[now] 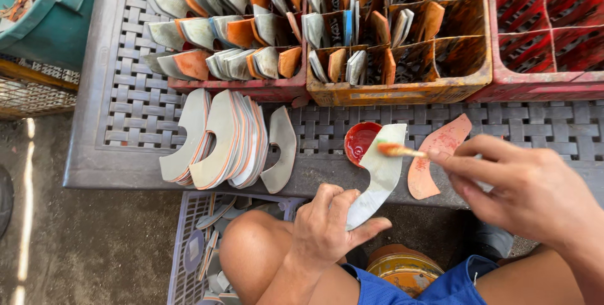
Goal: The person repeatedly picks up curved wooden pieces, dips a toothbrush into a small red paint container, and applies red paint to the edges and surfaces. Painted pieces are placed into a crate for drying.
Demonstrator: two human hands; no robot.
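Noting grey lattice desk [145, 116] over dirt floor [94, 242]. I see left hand [327, 226] fingers gripping curved grey piece [380, 179], right hand [528, 188] fingers pinching brush [399, 150]; crates [402, 88] behind.

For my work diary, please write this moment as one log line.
left hand: holds grey curved piece | right hand: holds brush, tip on piece | red glue dish: behind piece

The curved piece [377, 179] in the left hand [327, 229] is pale grey-white; the brush tip [393, 149] is orange-red. The small dish [360, 141] is glossy red. The bench [126, 110] is grey — a woven lattice pattern. The crates run orange [402, 91] and red [547, 78]; the tub [56, 22] is teal.
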